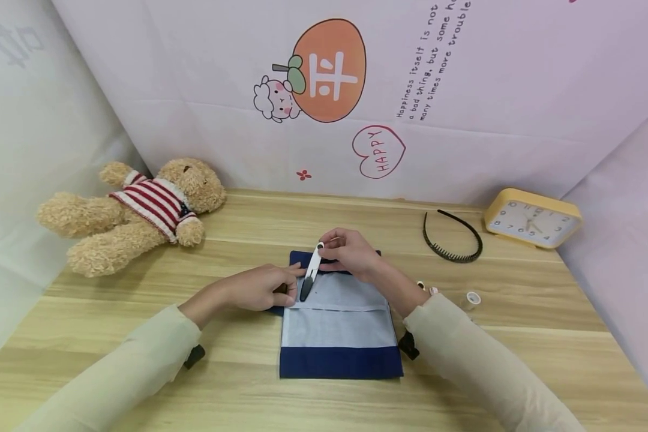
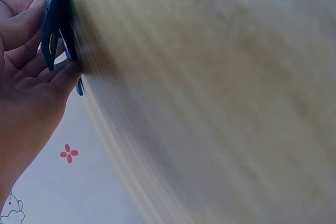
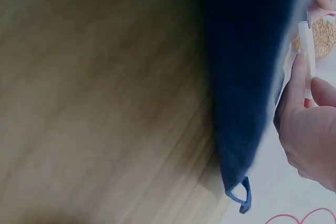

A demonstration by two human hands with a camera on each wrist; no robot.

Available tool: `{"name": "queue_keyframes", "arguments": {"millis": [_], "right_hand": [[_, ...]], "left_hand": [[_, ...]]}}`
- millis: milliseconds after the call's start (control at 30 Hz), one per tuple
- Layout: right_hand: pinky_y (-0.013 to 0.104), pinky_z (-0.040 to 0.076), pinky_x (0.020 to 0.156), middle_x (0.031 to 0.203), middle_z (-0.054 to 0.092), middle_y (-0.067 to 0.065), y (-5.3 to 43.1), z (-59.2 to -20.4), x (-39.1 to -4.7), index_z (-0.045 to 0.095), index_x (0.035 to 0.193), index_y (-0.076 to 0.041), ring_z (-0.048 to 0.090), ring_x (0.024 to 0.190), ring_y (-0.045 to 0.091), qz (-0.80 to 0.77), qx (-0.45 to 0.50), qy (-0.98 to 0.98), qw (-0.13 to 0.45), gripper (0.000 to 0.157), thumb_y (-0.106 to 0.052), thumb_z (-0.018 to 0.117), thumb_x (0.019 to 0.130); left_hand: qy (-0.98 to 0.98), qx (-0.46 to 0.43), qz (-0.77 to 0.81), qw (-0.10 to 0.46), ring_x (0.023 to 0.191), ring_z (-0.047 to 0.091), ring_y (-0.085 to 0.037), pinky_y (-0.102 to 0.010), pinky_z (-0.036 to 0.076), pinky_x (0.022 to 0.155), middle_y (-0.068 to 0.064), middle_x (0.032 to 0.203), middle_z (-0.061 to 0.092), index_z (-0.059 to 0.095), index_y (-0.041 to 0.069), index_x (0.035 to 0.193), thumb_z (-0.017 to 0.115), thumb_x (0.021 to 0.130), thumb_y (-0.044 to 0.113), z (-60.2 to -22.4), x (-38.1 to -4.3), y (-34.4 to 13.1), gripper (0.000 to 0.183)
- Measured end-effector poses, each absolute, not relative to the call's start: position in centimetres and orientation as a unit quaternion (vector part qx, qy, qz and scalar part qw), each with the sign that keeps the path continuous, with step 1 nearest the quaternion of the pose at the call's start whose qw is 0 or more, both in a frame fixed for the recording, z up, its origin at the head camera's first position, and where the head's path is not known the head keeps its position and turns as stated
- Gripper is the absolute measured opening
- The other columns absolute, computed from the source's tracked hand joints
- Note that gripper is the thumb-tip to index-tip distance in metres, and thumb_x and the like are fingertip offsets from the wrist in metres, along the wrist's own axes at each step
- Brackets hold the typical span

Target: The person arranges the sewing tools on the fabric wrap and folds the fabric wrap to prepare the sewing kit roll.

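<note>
A flat fabric pouch [image 1: 341, 363], pale grey-blue with navy bands, lies at the middle of the table. Above its upper left part, my right hand [image 1: 351, 255] pinches the top end of a slim white tool [image 1: 312, 266] with a black tip. The tip points down toward the pale cloth; what kind of tool it is I cannot tell. My left hand [image 1: 264, 288] holds the pouch's left edge, thumb and fingers on a navy flap [image 2: 55, 24] in the left wrist view. Navy cloth [image 3: 241, 77] with a small loop fills the middle of the right wrist view.
A teddy bear [image 1: 146, 207] in a striped top lies at the back left. A black headband [image 1: 456, 258] and a yellow clock [image 1: 533, 218] are at the back right. A small tape roll [image 1: 472, 299] and other little items sit beside my right forearm.
</note>
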State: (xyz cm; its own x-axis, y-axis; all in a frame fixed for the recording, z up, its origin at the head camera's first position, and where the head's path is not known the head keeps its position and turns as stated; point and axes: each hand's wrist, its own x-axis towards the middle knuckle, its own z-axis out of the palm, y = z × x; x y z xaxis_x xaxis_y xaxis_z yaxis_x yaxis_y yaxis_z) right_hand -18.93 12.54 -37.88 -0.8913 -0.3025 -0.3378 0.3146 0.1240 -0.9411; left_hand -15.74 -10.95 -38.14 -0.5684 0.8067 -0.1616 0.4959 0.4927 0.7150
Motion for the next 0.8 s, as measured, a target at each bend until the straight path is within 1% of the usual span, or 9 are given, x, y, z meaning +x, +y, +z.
{"name": "queue_keyframes", "arguments": {"millis": [67,467,500,567,600,633,700,733,800], "right_hand": [[0.039,0.058,0.087,0.106,0.054,0.016,12.46,-37.84,-18.93,0.052,0.124,0.006,0.063,0.092,0.024,-0.659,0.004,0.715,0.235,0.025,0.005,0.058,0.1],[0.035,0.058,0.084,0.105,0.055,0.016,12.07,-37.98,-18.85,0.056,0.121,0.006,0.066,0.09,0.025,-0.63,-0.007,0.736,0.249,0.025,0.007,0.061,0.097],[0.035,0.059,0.084,0.104,0.056,0.016,12.05,-37.95,-18.82,0.056,0.12,0.006,0.066,0.089,0.025,-0.623,-0.012,0.741,0.252,0.024,0.007,0.062,0.097],[0.035,0.059,0.084,0.102,0.056,0.016,11.96,-37.92,-18.74,0.058,0.118,0.007,0.067,0.088,0.025,-0.611,-0.025,0.751,0.25,0.023,0.007,0.063,0.096],[0.036,0.059,0.084,0.101,0.057,0.016,11.9,-37.92,-18.69,0.059,0.117,0.007,0.067,0.088,0.025,-0.605,-0.033,0.756,0.248,0.022,0.007,0.064,0.096],[0.036,0.059,0.083,0.1,0.057,0.016,11.85,-37.94,-18.65,0.059,0.116,0.008,0.068,0.088,0.025,-0.599,-0.04,0.761,0.247,0.022,0.007,0.064,0.095],[0.036,0.059,0.083,0.099,0.058,0.016,11.74,-37.96,-18.58,0.061,0.115,0.008,0.068,0.088,0.026,-0.589,-0.05,0.768,0.246,0.021,0.007,0.065,0.094],[0.037,0.059,0.083,0.099,0.059,0.016,11.71,-37.99,-18.54,0.061,0.114,0.008,0.069,0.088,0.026,-0.585,-0.056,0.771,0.245,0.021,0.007,0.066,0.094],[0.037,0.059,0.082,0.098,0.06,0.016,11.66,-38.04,-18.51,0.062,0.114,0.008,0.069,0.087,0.026,-0.58,-0.063,0.774,0.246,0.02,0.006,0.067,0.094]], "left_hand": [[0.827,0.391,0.317,0.249,0.151,0.022,-0.033,-0.044,0.037,0.102,-0.02,0.157,0.038,0.062,0.016,0.083,0.064,0.1,0.009,-38.08,-15.72,-10.93,0.019],[0.832,0.394,0.31,0.238,0.15,0.025,-0.034,-0.041,0.039,0.096,-0.024,0.156,0.036,0.062,0.015,0.085,0.065,0.1,0.011,-37.88,-15.54,-10.9,0.016],[0.832,0.392,0.311,0.239,0.145,0.036,-0.033,-0.04,0.039,0.095,-0.025,0.157,0.034,0.062,0.015,0.085,0.065,0.1,0.011,-37.87,-15.5,-10.88,0.016],[0.832,0.389,0.313,0.24,0.124,0.058,-0.027,-0.039,0.041,0.091,-0.026,0.158,0.031,0.061,0.015,0.084,0.065,0.1,0.01,-37.96,-15.44,-10.88,0.016],[0.833,0.388,0.313,0.24,0.109,0.062,-0.022,-0.038,0.042,0.089,-0.026,0.159,0.029,0.062,0.015,0.084,0.065,0.1,0.01,-38.01,-15.4,-10.88,0.017],[0.833,0.388,0.313,0.241,0.095,0.062,-0.018,-0.038,0.042,0.088,-0.027,0.16,0.027,0.062,0.015,0.084,0.065,0.1,0.01,-38.05,-15.37,-10.86,0.017],[0.832,0.392,0.313,0.239,0.081,0.056,-0.013,-0.036,0.043,0.086,-0.027,0.161,0.024,0.062,0.015,0.083,0.065,0.1,0.009,-38.22,-15.35,-10.85,0.018],[0.831,0.396,0.312,0.236,0.084,0.058,-0.014,-0.036,0.043,0.087,-0.027,0.162,0.021,0.062,0.015,0.082,0.065,0.1,0.009,-38.25,-15.34,-10.83,0.019],[0.831,0.402,0.309,0.228,0.103,0.063,-0.021,-0.036,0.043,0.088,-0.028,0.163,0.017,0.062,0.016,0.082,0.065,0.099,0.009,-38.24,-15.31,-10.78,0.019]]}}
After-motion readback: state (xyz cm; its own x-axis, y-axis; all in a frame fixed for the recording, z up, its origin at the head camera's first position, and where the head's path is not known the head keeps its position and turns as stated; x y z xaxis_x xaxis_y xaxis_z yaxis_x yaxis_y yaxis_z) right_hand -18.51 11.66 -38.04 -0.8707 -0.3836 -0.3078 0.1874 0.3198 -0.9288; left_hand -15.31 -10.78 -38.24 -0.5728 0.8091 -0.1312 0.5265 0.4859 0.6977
